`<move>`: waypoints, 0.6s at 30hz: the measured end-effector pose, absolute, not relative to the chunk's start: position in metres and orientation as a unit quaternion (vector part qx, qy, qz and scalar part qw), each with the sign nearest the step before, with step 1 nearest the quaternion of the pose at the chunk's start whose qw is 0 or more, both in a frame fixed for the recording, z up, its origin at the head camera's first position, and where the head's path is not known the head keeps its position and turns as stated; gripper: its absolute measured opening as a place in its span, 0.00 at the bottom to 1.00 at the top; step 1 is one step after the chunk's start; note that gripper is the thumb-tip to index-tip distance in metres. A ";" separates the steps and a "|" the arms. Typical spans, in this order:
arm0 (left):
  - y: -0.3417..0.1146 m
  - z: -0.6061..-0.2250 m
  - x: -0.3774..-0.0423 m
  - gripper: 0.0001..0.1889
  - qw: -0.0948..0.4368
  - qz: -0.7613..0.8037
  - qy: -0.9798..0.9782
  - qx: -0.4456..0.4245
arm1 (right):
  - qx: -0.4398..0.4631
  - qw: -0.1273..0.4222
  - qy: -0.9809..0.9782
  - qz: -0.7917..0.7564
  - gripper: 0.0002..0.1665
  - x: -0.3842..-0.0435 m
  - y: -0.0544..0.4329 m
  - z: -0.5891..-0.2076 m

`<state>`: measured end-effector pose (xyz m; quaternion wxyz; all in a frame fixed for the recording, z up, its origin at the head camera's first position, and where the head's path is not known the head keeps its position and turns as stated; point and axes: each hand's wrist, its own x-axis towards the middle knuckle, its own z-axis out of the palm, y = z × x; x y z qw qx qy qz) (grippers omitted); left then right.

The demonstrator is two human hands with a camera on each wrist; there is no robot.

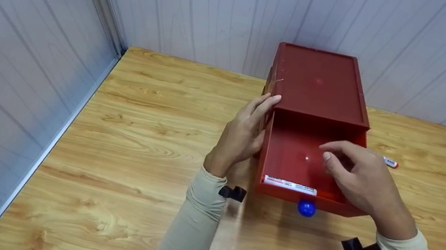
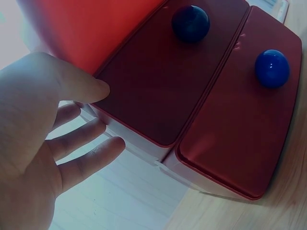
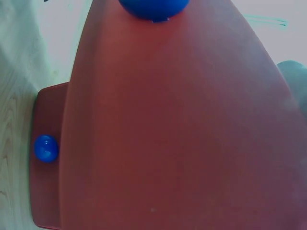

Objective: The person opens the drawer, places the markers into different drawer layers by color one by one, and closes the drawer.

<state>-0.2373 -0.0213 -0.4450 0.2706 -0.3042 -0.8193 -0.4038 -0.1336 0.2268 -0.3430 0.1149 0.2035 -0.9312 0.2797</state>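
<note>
A dark red drawer cabinet [image 1: 320, 82] stands at the back, its top drawer [image 1: 301, 147] pulled out. Inside, a white marker [image 1: 290, 185] lies along the drawer's front wall. My left hand [image 1: 241, 135] rests at the cabinet's left front corner; in the left wrist view its thumb [image 2: 91, 89] touches the front edge and the fingers extend loosely along the side. Over the right part of the open drawer hovers my right hand [image 1: 359, 175], thumb and forefinger apart, with nothing visible between them. The other right fingers are mostly hidden. A blue knob [image 1: 306, 208] sits on the drawer front.
Right of the cabinet, another white marker [image 1: 390, 162] with a red end lies on the wooden table [image 1: 136, 128], partly hidden by the right hand. Two lower drawers with blue knobs [image 2: 272, 68] are closed. Pale panels [image 1: 223, 12] enclose the back and sides.
</note>
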 end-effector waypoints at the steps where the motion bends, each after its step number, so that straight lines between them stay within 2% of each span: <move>1: -0.021 -0.445 -0.237 0.40 0.271 -0.404 -0.819 -0.304 | 0.204 0.123 -0.929 0.283 0.11 -0.133 0.228 -0.343; 18: -0.021 -0.440 -0.234 0.42 0.289 -0.373 -0.829 -0.301 | 0.175 0.194 -0.884 0.388 0.09 -0.131 0.250 -0.331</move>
